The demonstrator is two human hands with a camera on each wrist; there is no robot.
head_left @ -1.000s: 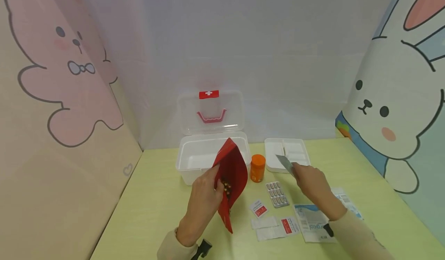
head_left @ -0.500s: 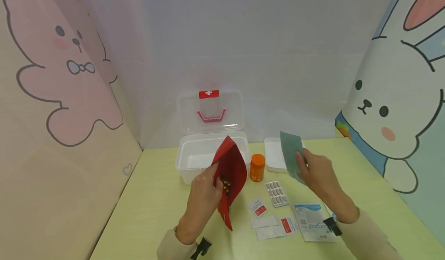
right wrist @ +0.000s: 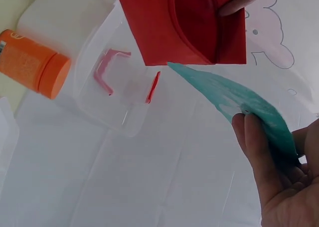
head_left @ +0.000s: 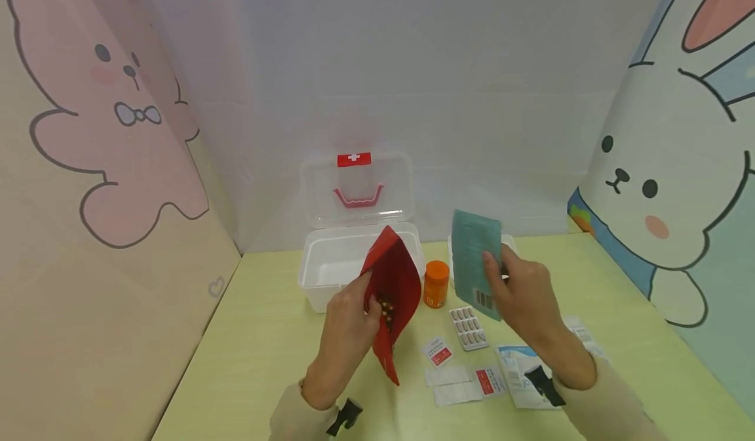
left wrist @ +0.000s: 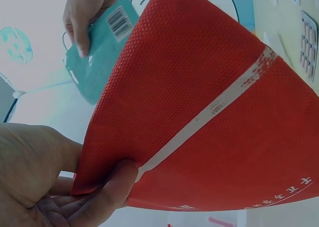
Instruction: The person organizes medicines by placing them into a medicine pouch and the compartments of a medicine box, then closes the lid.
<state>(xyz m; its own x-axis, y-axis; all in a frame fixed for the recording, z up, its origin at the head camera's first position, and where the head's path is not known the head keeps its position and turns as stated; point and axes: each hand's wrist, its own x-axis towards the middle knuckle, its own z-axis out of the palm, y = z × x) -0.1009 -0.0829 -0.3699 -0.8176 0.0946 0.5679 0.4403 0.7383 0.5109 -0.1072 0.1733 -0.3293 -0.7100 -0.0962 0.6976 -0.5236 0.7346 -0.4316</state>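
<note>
My left hand (head_left: 348,323) grips one side of a red fabric pouch (head_left: 407,277), its mouth gaping toward me. In the left wrist view the thumb and fingers pinch the pouch (left wrist: 199,97) near a corner, beside a pale stripe. Held up between the thumb and fingers of my right hand (head_left: 525,297) is a flat teal packet (head_left: 474,251) with a barcode on its lower part. The packet (right wrist: 249,100) tilts toward the pouch in the right wrist view; whether they touch I cannot tell. Small gold-coloured spots show inside the pouch's mouth.
Behind the pouch stands a clear-lidded white box (head_left: 321,277), lid raised. An orange bottle (head_left: 436,285) sits beside it, and a white tray (head_left: 510,241) is partly hidden by the packet. A capsule blister pack (head_left: 469,329), small sachets (head_left: 438,351) and a surgical packet (head_left: 522,382) lie in front.
My right hand first raised the teal packet and turned its broad face into view, then brought it left toward the pouch. The left hand and pouch have stayed nearly still.
</note>
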